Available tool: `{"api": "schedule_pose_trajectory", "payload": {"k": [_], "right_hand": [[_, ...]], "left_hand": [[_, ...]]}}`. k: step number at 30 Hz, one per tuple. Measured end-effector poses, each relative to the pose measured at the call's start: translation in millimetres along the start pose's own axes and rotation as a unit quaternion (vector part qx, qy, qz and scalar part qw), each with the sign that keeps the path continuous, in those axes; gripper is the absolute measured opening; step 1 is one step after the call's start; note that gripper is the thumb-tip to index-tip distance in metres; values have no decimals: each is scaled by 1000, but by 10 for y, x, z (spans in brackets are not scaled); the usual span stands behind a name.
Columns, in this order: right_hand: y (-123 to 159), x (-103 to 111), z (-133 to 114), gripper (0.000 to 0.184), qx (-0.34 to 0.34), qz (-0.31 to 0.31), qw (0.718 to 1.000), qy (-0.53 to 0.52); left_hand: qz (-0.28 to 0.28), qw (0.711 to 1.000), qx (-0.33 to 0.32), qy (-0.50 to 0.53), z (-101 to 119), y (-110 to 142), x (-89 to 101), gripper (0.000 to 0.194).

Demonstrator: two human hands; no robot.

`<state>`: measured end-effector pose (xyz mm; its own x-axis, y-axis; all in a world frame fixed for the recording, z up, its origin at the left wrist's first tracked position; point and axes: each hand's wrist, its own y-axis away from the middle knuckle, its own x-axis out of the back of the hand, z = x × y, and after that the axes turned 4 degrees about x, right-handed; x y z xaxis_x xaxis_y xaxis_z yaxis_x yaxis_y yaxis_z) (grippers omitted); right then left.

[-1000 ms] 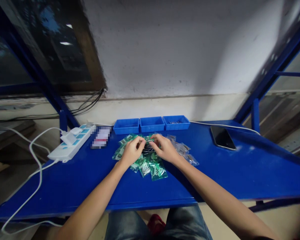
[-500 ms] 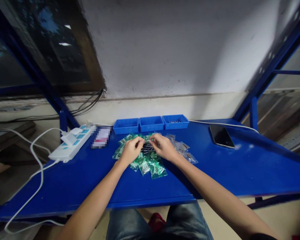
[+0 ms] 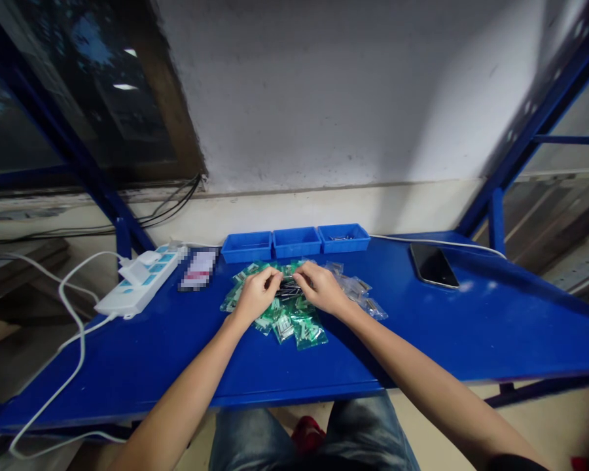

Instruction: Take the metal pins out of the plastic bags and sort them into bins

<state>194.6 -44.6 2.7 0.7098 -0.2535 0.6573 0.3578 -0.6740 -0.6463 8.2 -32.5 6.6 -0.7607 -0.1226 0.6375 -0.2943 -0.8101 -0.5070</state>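
My left hand (image 3: 256,294) is closed in a pinch on the left side of a small pile of dark, thin metal pieces (image 3: 288,288). Across from it, my right hand (image 3: 320,286) has its thumb and fingers pressed together. Whatever sits between the fingertips of either hand is too small to make out. Around the metal pieces lie several green plastic packets (image 3: 310,332) with pale and metal parts inside. Clear plastic packets (image 3: 373,307) spread out beyond my right hand, partly hidden by it.
Three blue bins (image 3: 297,243) stand in a row at the back; the right one holds small metal parts. A white power strip (image 3: 132,294) with plugs and a blurred-out item (image 3: 199,268) lie left on the blue table (image 3: 294,383). A phone (image 3: 432,265) lies right.
A thin bright piece that showed at my right fingertips no longer shows. Both hands stay almost in place over the pile, and the view has shifted slightly.
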Motion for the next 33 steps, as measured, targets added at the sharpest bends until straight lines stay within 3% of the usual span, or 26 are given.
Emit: {"api": "schedule_pose_trajectory", "payload": {"k": [11, 28, 33], "right_hand": [[11, -6, 11, 8, 7, -5, 1000, -13], [17, -11, 22, 15, 0, -4, 1000, -13], [15, -26, 34, 10, 3, -3, 1000, -11]], "left_hand": [[4, 1000, 9, -1, -24, -1, -14, 28], [8, 1000, 16, 11, -37, 10, -22, 22], [8, 1000, 14, 14, -36, 9, -23, 23]]}}
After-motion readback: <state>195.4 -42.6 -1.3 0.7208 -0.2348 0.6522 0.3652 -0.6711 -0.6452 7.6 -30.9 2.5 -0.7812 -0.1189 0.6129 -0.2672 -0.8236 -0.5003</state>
